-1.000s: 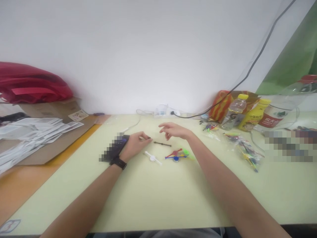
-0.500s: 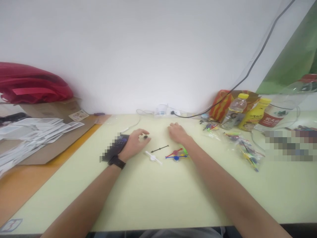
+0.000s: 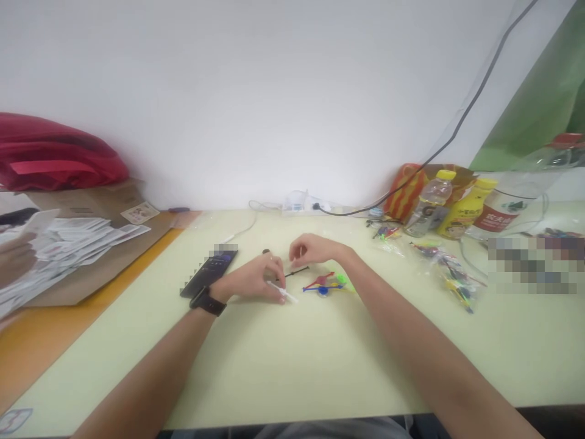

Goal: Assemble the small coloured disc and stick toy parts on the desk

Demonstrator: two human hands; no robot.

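My left hand (image 3: 258,277), with a black watch at the wrist, closes finger and thumb around a white plastic spinner arrow (image 3: 290,297) low over the table. My right hand (image 3: 315,250) is curled into a pinch just behind a thin black arrow (image 3: 299,271); whatever its fingertips hold, if anything, is hidden. A small black round piece (image 3: 265,252) lies behind my left hand. Right of the black arrow, a blue spinner arrow (image 3: 323,291), a red one (image 3: 322,280) and yellow and green pieces lie close together, partly overlapping.
A phone (image 3: 210,271) lies beside my left wrist. Bagged colourful pieces (image 3: 450,274) and bottles (image 3: 429,204) stand or lie on the right. A power strip (image 3: 299,204) sits by the wall. At far left, another person's hand (image 3: 16,259) is over white cards (image 3: 86,235).
My left hand has moved right and toward me and taken hold of the white spinner arrow. My right hand has shifted left, curling its fingers. Another person's hand has appeared at far left.
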